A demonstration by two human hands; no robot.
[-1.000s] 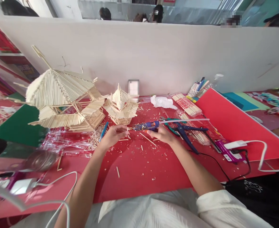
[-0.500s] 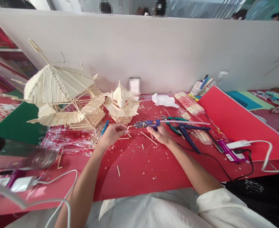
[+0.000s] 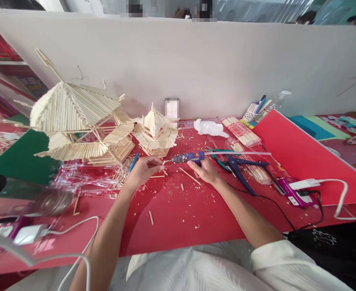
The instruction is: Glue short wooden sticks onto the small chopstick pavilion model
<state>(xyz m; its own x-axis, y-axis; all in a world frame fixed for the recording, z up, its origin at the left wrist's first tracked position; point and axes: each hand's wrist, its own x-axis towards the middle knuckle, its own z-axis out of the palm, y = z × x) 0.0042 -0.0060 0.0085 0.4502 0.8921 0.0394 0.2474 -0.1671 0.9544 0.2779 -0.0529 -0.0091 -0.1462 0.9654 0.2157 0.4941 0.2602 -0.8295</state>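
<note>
The right hand (image 3: 206, 170) wraps closed around a blue glue gun (image 3: 187, 157), nozzle pointing to nine o'clock. The left hand (image 3: 144, 169) pinches a small stick (image 3: 163, 163) between narrowed fingertips, touching that nozzle.

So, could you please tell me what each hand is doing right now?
Left hand: closed, pinching a small stick.
Right hand: closed around the glue gun.

The desk (image 3: 178, 210) is red, speckled with pale wood chips. The glue gun (image 3: 187, 157) is blue with orange flecks, its glue rod (image 3: 238, 153) milky white, and the short stick (image 3: 163, 163) at its tip is pale tan. The far-left stick models (image 3: 74, 121) are straw-coloured. On the right, the pliers (image 3: 223, 152) are teal, the cutters (image 3: 241, 169) dark blue and the power strip (image 3: 293, 194) magenta. The mat (image 3: 20, 161) on the left is green.
</note>
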